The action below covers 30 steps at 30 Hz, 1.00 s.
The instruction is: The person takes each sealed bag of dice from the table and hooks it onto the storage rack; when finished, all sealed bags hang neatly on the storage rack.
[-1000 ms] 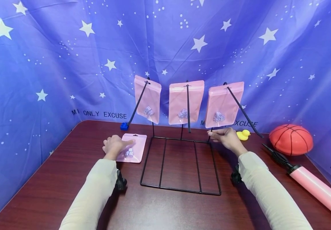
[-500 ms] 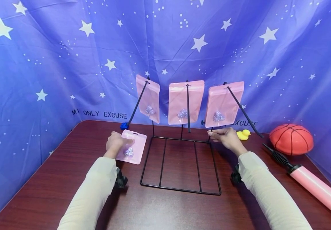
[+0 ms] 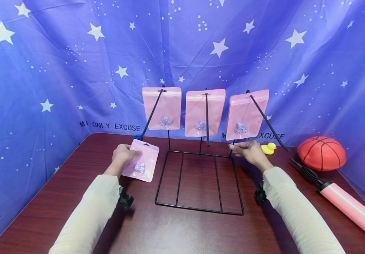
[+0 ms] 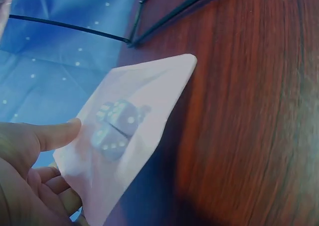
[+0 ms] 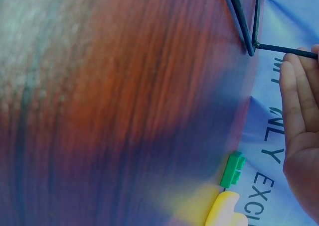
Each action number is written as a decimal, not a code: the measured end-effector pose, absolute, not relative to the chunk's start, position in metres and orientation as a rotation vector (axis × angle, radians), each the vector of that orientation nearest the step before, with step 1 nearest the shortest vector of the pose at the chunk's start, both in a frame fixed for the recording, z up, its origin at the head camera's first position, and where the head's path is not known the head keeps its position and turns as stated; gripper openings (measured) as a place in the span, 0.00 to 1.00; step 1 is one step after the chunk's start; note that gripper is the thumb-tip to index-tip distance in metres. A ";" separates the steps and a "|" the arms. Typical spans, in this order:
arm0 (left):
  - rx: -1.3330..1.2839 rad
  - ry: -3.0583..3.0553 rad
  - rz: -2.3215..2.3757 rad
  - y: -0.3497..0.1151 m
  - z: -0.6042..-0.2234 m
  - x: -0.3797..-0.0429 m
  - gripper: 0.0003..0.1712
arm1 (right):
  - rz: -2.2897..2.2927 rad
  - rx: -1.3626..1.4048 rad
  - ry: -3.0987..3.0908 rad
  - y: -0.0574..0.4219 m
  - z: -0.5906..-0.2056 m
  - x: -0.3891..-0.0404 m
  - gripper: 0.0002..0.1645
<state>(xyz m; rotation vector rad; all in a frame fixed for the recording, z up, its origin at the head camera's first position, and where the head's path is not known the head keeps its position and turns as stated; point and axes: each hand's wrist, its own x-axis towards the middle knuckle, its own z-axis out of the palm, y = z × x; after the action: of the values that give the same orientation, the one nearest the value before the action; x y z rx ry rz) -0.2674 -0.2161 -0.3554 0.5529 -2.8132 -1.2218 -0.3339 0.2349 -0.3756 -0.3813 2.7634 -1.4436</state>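
Observation:
My left hand [image 3: 122,157] pinches a pink zip pouch [image 3: 149,155] by its left side, thumb on the front. Purple dice [image 4: 119,121] show through its clear face in the left wrist view. The pouch is tilted and lifted off the table. On a black wire display rack [image 3: 199,212], three similar pouches hang from the hooks: a left pouch [image 3: 173,106], a middle pouch [image 3: 195,109] and a right pouch [image 3: 240,111]. My right hand [image 3: 249,151] pinches the rack's right upright [image 5: 281,49] near its foot, below the right pouch.
Behind the right hand sits a yellow rubber duck [image 3: 268,148], with a green toy brick [image 5: 232,169] near it. An orange toy basketball [image 3: 321,153] and a pink hand pump [image 3: 353,208] lie at the right. A blue brick [image 3: 137,138] is partly hidden behind the held pouch.
My left hand has raised the pouch from the table and drawn it slightly left. The left hanging pouch has swung round to face forward. My right hand stays on the upright.

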 end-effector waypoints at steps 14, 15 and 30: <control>0.229 -2.624 -1.505 -0.251 -0.318 -0.227 0.25 | -1.448 -0.393 2.756 0.236 -0.375 -0.335 0.24; 0.194 -2.611 -1.513 -0.253 -0.314 -0.221 0.25 | -1.458 -0.399 2.750 0.236 -0.375 -0.335 0.24; -0.312 -2.402 -1.561 -0.252 -0.261 -0.143 0.14 | -1.461 -0.383 2.754 0.235 -0.374 -0.333 0.24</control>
<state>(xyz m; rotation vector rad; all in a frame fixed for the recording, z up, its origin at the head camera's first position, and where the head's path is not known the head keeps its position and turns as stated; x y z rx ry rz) -0.1427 -0.2518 -0.2612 -0.3116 -2.4023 -1.5609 -0.3327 0.2352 -0.3742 -0.3830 2.7542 -1.4608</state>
